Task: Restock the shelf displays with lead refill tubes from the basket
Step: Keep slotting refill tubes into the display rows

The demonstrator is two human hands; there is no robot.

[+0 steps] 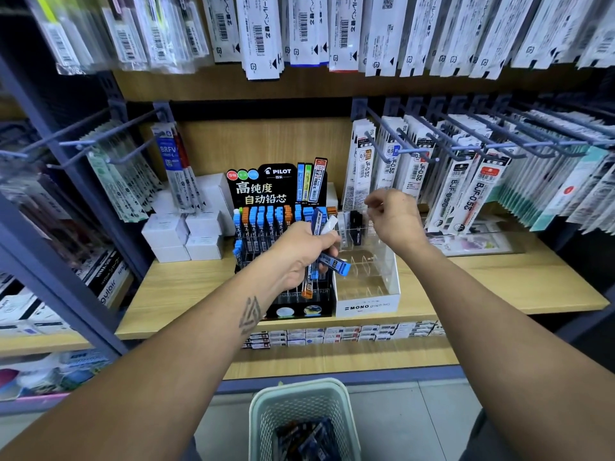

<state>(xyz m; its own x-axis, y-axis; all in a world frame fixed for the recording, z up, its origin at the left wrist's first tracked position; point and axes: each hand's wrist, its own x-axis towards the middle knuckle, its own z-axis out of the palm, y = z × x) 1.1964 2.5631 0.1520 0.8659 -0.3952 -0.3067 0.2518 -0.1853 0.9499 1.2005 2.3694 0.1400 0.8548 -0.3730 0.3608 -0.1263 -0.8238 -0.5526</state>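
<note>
My left hand (304, 252) grips a bunch of lead refill tubes (336, 262) with blue, orange and white caps, in front of the black Pilot display (263, 189). That display holds rows of blue- and orange-capped tubes (258, 224). Beside it on the right stands a clear Mono display (367, 306); black tubes (356, 224) stand in its back row and its front slots are empty. My right hand (394, 219) hovers over its back row, fingers loosely curled, with nothing visible between them. A pale green basket (266, 410) on the floor below holds more tubes (309, 439).
Packets of pen refills hang on metal hooks (412, 149) left and right of the displays and from the shelf above. White boxes (186, 234) are stacked left of the Pilot display. Small boxes (332, 336) line the lower shelf.
</note>
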